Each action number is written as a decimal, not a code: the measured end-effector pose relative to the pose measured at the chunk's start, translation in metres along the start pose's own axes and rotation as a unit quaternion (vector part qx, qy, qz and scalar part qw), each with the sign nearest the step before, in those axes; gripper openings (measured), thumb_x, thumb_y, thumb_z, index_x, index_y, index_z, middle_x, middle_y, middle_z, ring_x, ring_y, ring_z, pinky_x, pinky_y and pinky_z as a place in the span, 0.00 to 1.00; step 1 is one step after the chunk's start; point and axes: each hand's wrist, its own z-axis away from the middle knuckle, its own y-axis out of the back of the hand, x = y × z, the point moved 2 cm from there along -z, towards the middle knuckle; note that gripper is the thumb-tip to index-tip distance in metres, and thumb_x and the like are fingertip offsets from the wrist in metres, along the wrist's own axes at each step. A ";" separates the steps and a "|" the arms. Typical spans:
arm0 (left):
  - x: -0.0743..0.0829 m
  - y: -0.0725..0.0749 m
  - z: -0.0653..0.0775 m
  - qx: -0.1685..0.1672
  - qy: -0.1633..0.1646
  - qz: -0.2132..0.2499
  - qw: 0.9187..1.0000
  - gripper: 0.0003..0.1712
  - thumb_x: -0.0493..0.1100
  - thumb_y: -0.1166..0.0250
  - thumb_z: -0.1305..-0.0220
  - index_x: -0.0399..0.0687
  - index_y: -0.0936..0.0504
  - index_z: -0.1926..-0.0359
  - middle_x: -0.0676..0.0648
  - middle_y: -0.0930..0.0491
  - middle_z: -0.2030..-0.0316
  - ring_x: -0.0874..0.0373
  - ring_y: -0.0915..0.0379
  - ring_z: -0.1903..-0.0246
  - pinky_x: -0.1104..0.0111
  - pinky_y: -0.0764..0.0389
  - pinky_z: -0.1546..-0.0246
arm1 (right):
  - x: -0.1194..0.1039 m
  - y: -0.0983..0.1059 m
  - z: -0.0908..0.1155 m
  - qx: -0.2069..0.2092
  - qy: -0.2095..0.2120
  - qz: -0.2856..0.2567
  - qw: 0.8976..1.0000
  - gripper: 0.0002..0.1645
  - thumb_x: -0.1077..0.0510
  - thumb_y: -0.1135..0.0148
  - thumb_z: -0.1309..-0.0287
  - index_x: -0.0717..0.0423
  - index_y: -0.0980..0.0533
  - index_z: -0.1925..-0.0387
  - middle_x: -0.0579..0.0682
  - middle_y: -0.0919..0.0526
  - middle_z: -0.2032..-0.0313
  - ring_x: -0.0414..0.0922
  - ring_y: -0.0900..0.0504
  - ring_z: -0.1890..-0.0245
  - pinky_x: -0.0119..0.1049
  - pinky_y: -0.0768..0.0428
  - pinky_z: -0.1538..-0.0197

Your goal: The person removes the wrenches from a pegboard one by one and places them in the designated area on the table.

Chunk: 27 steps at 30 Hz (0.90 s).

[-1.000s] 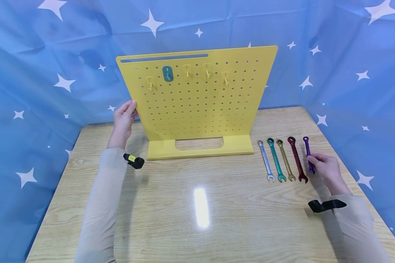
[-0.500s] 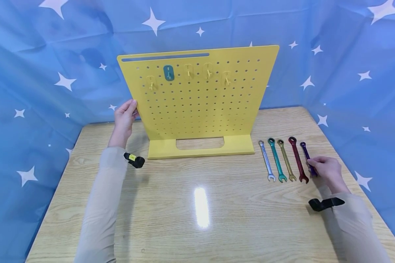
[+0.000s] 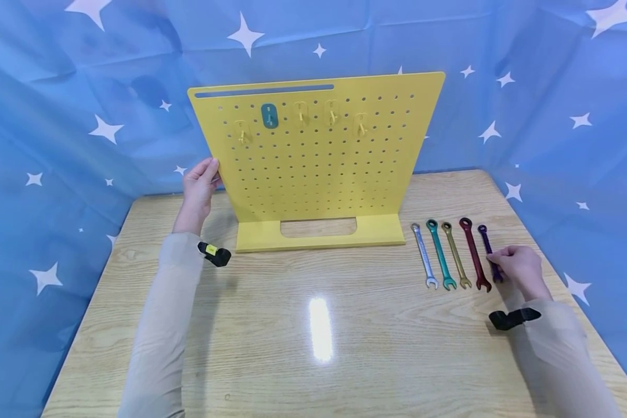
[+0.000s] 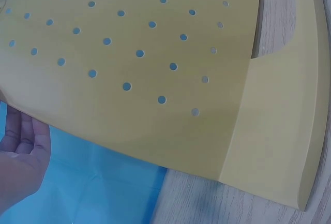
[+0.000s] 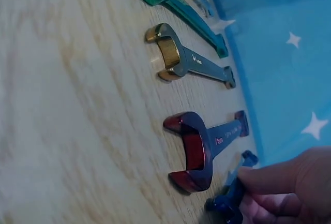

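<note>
At the back of the table stands a yellow pegboard [image 3: 313, 168]. My left hand [image 3: 198, 188] grips its left edge; in the left wrist view, part of that hand shows behind the board's edge. On the right, my right hand [image 3: 519, 270] pinches a small purple combination wrench [image 3: 483, 237] by its shank, low at the tabletop. The hand hides part of the shank. Left of it lie a dark red wrench [image 3: 474, 252], a gold wrench [image 3: 456, 255], a teal wrench [image 3: 440, 253] and a silver wrench [image 3: 424, 255], side by side with open ends toward me.
Several yellow hooks, such as the rightmost hook [image 3: 361, 125], and one teal hook [image 3: 269, 116] sit on the board's upper part. A blue star-patterned cloth [image 3: 136, 116] encloses the back and sides of the wooden table [image 3: 271, 325].
The purple wrench has turned, its ring end shifting left and nearer to me, so it lies closer to the red wrench at a similar slant. My left hand stays on the board.
</note>
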 end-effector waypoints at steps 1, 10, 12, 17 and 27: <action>0.000 0.000 0.000 0.000 0.001 0.000 1.000 0.05 0.40 0.36 0.39 0.50 0.14 0.68 0.52 0.17 0.73 0.61 0.21 0.71 0.72 0.22 0.66 | 0.000 0.000 0.000 0.002 0.000 0.004 1.000 0.20 0.55 0.41 0.41 0.74 0.24 0.62 0.46 0.23 0.83 0.38 0.26 0.83 0.34 0.25 0.79; 0.000 0.002 0.002 0.000 0.001 0.011 1.000 0.05 0.39 0.36 0.39 0.48 0.14 0.68 0.51 0.17 0.73 0.61 0.21 0.71 0.72 0.22 0.67 | 0.002 0.000 -0.004 0.031 -0.002 0.022 0.999 0.18 0.56 0.38 0.43 0.72 0.23 0.66 0.43 0.24 0.85 0.37 0.29 0.84 0.31 0.30 0.79; 0.000 0.002 0.001 0.001 -0.001 0.008 1.000 0.05 0.40 0.36 0.39 0.49 0.14 0.68 0.51 0.17 0.73 0.61 0.22 0.71 0.72 0.22 0.67 | 0.001 -0.001 -0.004 0.035 0.001 0.017 0.999 0.18 0.55 0.39 0.42 0.71 0.24 0.64 0.42 0.24 0.84 0.36 0.29 0.84 0.31 0.30 0.80; 0.000 0.001 0.002 0.007 -0.005 0.002 1.000 0.04 0.41 0.35 0.40 0.48 0.14 0.69 0.51 0.18 0.73 0.61 0.23 0.71 0.73 0.22 0.66 | -0.014 -0.004 -0.002 0.063 0.047 0.007 0.997 0.20 0.54 0.41 0.39 0.70 0.24 0.58 0.43 0.22 0.78 0.29 0.31 0.81 0.27 0.30 0.79; -0.004 0.000 0.012 0.089 -0.056 -0.045 0.993 0.05 0.38 0.37 0.38 0.46 0.18 0.70 0.51 0.20 0.71 0.61 0.23 0.68 0.72 0.22 0.58 | -0.078 -0.012 0.009 0.085 0.118 -0.032 0.989 0.21 0.52 0.44 0.36 0.66 0.25 0.53 0.48 0.23 0.68 0.25 0.33 0.76 0.22 0.31 0.74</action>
